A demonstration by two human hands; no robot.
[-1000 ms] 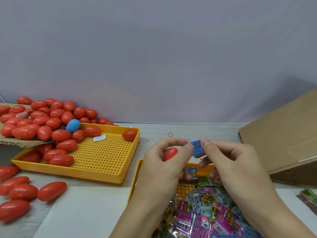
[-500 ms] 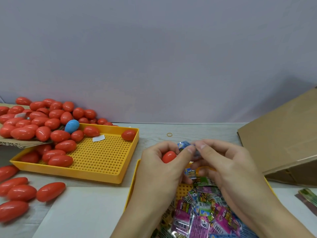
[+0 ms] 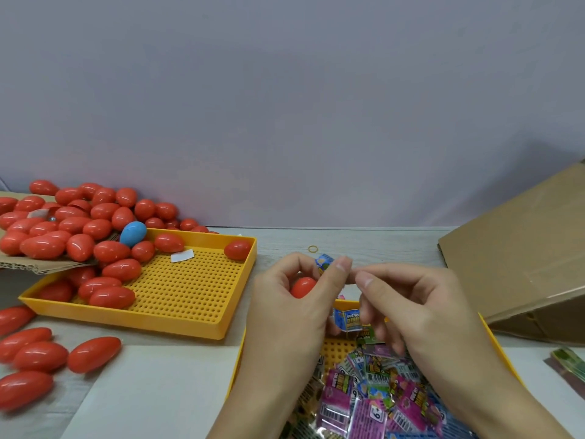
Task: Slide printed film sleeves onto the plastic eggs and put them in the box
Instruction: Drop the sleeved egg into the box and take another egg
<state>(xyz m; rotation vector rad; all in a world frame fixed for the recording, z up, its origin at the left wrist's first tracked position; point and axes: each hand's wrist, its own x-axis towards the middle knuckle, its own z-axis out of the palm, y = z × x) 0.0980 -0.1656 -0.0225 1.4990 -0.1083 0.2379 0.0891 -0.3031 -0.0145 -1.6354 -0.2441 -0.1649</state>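
Observation:
My left hand (image 3: 285, 315) grips a red plastic egg (image 3: 302, 286) in its curled fingers. Its thumb and forefinger also pinch a blue printed film sleeve (image 3: 324, 263) just above the egg's tip. My right hand (image 3: 418, 312) is close beside it on the right, fingers curled. Its thumb and forefinger reach to the sleeve's right end, which is hidden behind my left thumb. Both hands hover over the far end of a yellow tray (image 3: 501, 343) that holds a pile of printed sleeves (image 3: 373, 394). The brown cardboard box (image 3: 522, 264) stands at the right.
A second yellow perforated tray (image 3: 190, 296) at the left holds red eggs. Behind it lies a heap of red eggs (image 3: 63, 223) with one blue egg (image 3: 133, 233). Loose red eggs (image 3: 38, 356) lie front left. A rubber band (image 3: 312, 248) lies beyond my hands.
The blue sleeve has moved left, from between both hands' fingertips to just above the egg in my left hand. My right thumb has drawn a little to the right.

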